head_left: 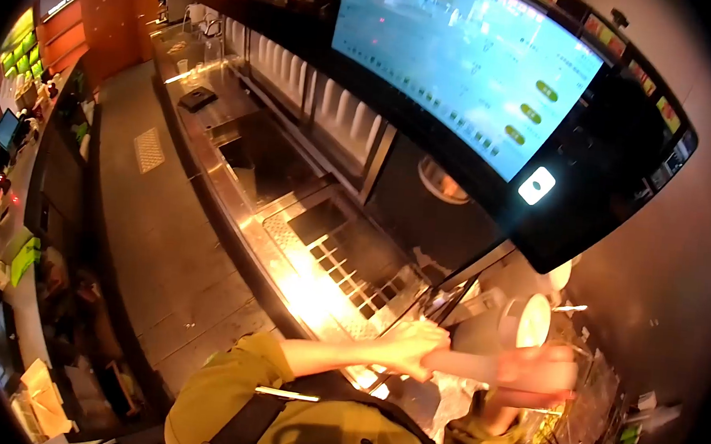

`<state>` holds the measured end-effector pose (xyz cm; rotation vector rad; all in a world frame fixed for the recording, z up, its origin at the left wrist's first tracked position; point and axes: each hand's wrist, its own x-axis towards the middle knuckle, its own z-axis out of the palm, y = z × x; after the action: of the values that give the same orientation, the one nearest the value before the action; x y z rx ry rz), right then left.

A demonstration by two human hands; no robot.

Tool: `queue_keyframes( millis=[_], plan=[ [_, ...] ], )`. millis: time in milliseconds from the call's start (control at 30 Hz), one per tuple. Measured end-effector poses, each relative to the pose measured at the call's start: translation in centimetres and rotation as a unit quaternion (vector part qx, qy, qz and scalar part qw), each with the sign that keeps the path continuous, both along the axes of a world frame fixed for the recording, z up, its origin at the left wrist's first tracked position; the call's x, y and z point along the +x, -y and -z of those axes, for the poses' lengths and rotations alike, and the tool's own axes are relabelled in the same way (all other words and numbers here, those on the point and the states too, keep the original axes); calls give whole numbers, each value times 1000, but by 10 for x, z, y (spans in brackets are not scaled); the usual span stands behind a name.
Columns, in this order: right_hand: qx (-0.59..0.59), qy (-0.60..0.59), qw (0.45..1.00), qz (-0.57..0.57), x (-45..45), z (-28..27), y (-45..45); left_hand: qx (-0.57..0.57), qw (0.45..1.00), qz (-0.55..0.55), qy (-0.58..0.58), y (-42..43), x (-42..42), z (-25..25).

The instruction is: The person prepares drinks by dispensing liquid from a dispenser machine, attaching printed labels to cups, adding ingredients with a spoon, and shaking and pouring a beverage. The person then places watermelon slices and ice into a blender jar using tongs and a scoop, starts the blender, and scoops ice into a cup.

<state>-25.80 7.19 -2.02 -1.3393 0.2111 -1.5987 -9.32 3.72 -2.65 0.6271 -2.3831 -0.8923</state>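
Observation:
My left hand (414, 348) is closed at the left end of a pale, smooth cylinder (463, 366) that lies level in front of my chest. At its other end is my right hand (540, 375), smeared by motion, with its fingers around or against that end. I cannot make out exactly what the cylinder is. Just beyond my right hand stands a round, light-topped container (534, 321).
A steel counter (274, 253) with sunken wells and a divided rack (347, 276) runs away to the left. Above it hangs a large lit screen (468, 60). White upright dispensers (343, 112) line the back. Cluttered shelves (37, 230) flank the aisle floor (155, 223).

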Motion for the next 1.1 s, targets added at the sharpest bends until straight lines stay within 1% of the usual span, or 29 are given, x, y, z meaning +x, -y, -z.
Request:
queue_keyframes(
  millis=[33,100,133,167,233,333,367,467,500,600,633,667,700,733,767,800,833,867,900,933,967,1000,1033,1067,1100],
  plan=[
    [4,-53,998,22,4,3,5,-5,1000,-1,15,3,1,-6],
    [23,-60,998,20,-1,3,8,-12,999,8,-32,3,3,-3],
    [40,-19,999,-5,5,-18,2,-21,998,13,-61,0,4,0],
    [57,24,998,-26,8,-28,-2,-15,999,7,-51,1,4,2],
    [78,20,997,22,16,-13,-5,-4,999,-4,-33,2,2,2],
    [98,6,991,90,26,9,-5,-25,1000,7,-1,0,7,-4],
    [99,-39,989,107,29,1,-2,-41,999,1,2,2,6,5],
    [98,-25,990,97,27,6,-3,-62,995,-29,-66,0,3,4],
    [98,-21,991,91,29,10,-2,-51,998,-4,-45,2,2,2],
    [88,-9,993,81,27,14,1,-58,998,-13,2,1,6,7],
    [88,-48,990,98,21,14,-2,-60,998,-2,-21,3,8,9],
    [85,-83,986,118,14,10,0,-72,997,-2,-5,4,10,5],
    [56,-44,993,95,2,-8,-2,-82,997,-3,4,4,8,1],
    [30,-8,997,71,-10,-44,-9,-90,996,-4,12,2,4,-2],
    [4,31,998,49,-20,-85,-19,-64,998,13,5,8,2,7],
    [-44,62,997,23,-27,-122,-30,-83,996,10,-32,9,3,18],
    [-91,92,992,-7,-33,-158,-41,-26,999,2,-47,9,14,9],
    [-147,38,988,30,-56,-180,-58,30,998,-5,-61,10,27,-1],
    [-188,5,977,97,-76,-195,-77,10,997,-25,-68,9,36,5],
    [-229,-28,960,162,-89,-200,-91,-9,996,-46,-76,4,43,18],
    [-241,-16,953,183,-91,-192,-92,-18,998,-41,-53,-2,43,40],
    [-253,-6,946,204,-89,-191,-94,31,998,-25,-51,-7,37,51],
    [-234,-3,949,211,-86,-184,-90,52,990,-29,-127,-5,24,81],
    [-226,-23,961,160,-79,-177,-76,73,977,-32,-199,-2,15,85],
    [-202,-19,969,139,-74,-165,-63,130,962,-94,-222,2,5,89]
  ],
)
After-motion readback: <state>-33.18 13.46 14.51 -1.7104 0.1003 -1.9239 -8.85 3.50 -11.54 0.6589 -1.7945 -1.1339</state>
